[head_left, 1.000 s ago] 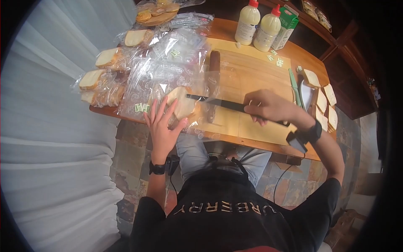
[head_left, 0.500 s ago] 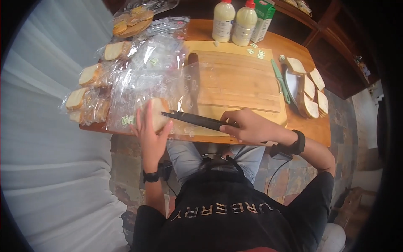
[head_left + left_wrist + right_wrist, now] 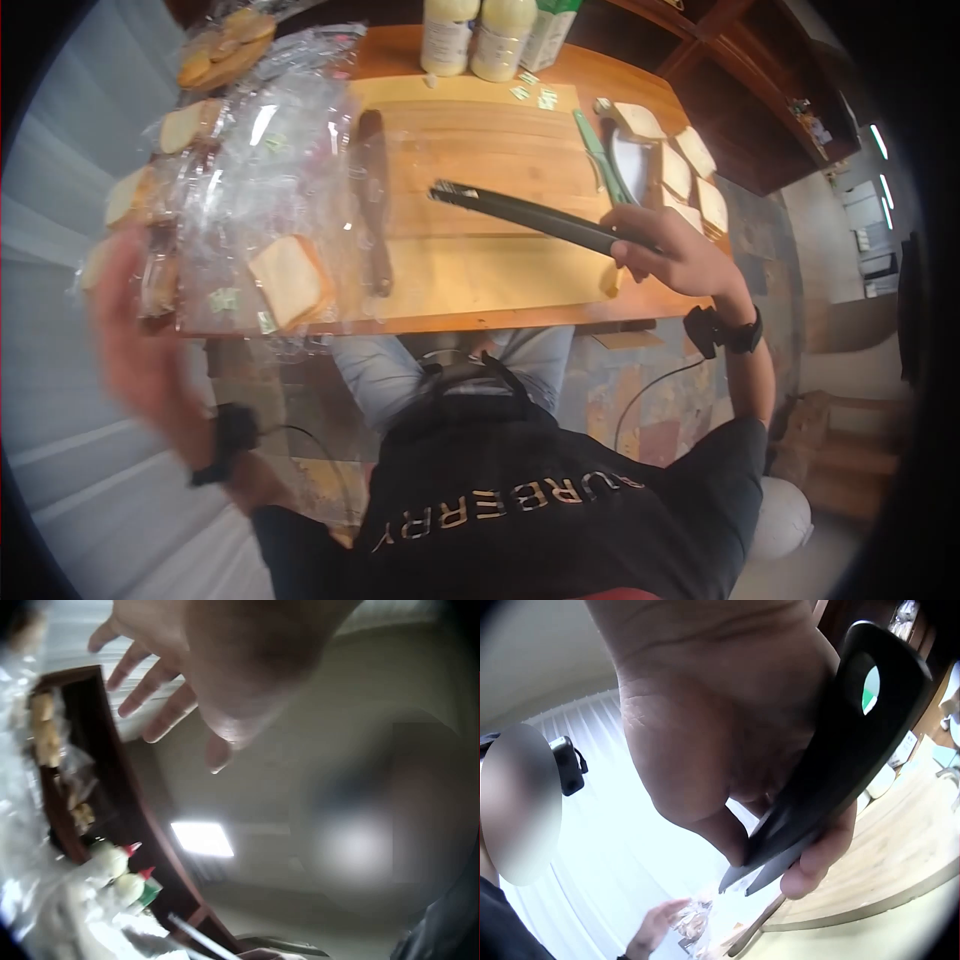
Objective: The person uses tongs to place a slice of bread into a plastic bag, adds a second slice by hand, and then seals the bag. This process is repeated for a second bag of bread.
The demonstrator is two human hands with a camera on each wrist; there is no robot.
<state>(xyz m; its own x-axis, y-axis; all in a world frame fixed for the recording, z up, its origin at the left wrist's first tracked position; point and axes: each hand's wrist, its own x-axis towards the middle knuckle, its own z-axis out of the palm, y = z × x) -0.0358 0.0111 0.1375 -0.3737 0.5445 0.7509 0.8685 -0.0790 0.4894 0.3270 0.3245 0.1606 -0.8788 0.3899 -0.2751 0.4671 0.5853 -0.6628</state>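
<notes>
My right hand (image 3: 672, 250) grips black tongs (image 3: 535, 220) near their rear end. Their tips point left over the wooden cutting board (image 3: 500, 150). In the right wrist view, thumb and fingers close round the tongs (image 3: 847, 739). My left hand (image 3: 150, 330), blurred, is at the table's left edge beside the bagged bread (image 3: 128, 195). The left wrist view shows this hand (image 3: 232, 667) with fingers spread and nothing in them. A small stack of bread slices (image 3: 290, 278) lies on clear plastic bags (image 3: 265, 170), between the left hand and the board.
Bread slices (image 3: 640, 120) surround a white plate (image 3: 630, 165) at right, beside a green-handled utensil (image 3: 597, 150). Two bottles (image 3: 447, 40) and a green carton (image 3: 550, 35) stand at the back. A long dark-brown bar (image 3: 373, 200) lies along the board's left side.
My left hand has left the bread slices and swung left. The tongs have lifted away from the bread to the right, over the board. The head view has shifted right.
</notes>
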